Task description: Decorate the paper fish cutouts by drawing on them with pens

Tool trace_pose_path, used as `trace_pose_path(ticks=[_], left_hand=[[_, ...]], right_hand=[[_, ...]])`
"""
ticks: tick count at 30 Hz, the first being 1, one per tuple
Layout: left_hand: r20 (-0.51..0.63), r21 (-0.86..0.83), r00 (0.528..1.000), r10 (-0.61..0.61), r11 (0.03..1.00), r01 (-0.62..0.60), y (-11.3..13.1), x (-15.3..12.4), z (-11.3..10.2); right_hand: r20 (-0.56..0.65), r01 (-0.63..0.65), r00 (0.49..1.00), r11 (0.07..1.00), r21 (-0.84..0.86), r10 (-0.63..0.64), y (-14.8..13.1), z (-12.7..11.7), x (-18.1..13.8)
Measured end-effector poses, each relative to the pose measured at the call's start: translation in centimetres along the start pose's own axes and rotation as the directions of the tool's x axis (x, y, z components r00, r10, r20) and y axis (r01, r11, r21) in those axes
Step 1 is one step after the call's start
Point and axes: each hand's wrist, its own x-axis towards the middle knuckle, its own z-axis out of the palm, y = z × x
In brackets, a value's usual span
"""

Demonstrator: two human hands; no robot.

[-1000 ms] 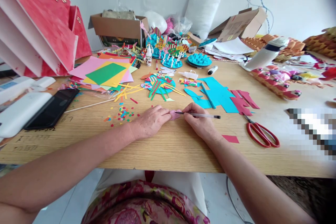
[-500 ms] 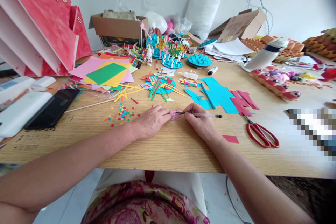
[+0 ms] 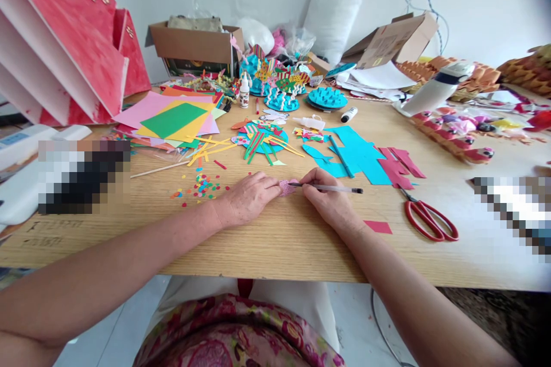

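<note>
In my right hand [image 3: 328, 199] is a slim pen [image 3: 333, 188] with a clear barrel and a black end. Its tip touches a small pink patterned paper piece [image 3: 286, 187] lying on the table. My left hand [image 3: 250, 198] has its fingers together and pins the left edge of that piece; the covered part is hidden. Just left of this hand lie scattered colored paper dots [image 3: 205, 185]. To the right of my right hand are a red paper scrap [image 3: 378, 227] and red-handled scissors [image 3: 430, 221].
Beyond my hands lie blue paper sheets [image 3: 365, 155], a blue disc with paper strips [image 3: 275, 152] and a white glue bottle [image 3: 312, 123]. Stacked colored paper [image 3: 172, 120] is at left. Cardboard boxes [image 3: 193, 46] stand behind, and a row of red bird-like crafts [image 3: 456, 140] is at right.
Hardly anything differs. Both hands keep their places, and the pen's rear end has shifted very slightly to the left.
</note>
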Motion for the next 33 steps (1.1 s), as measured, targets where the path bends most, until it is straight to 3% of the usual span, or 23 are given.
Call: trace_pose_path(ticks=[33], left_hand=[[-0.034,0.001,0.999,0.017,1.000,-0.017,-0.15,-0.10,0.35]], right_hand=[[0.017,-0.012,1.000,1.000,0.026,0.011,-0.04,-0.15,-0.04]])
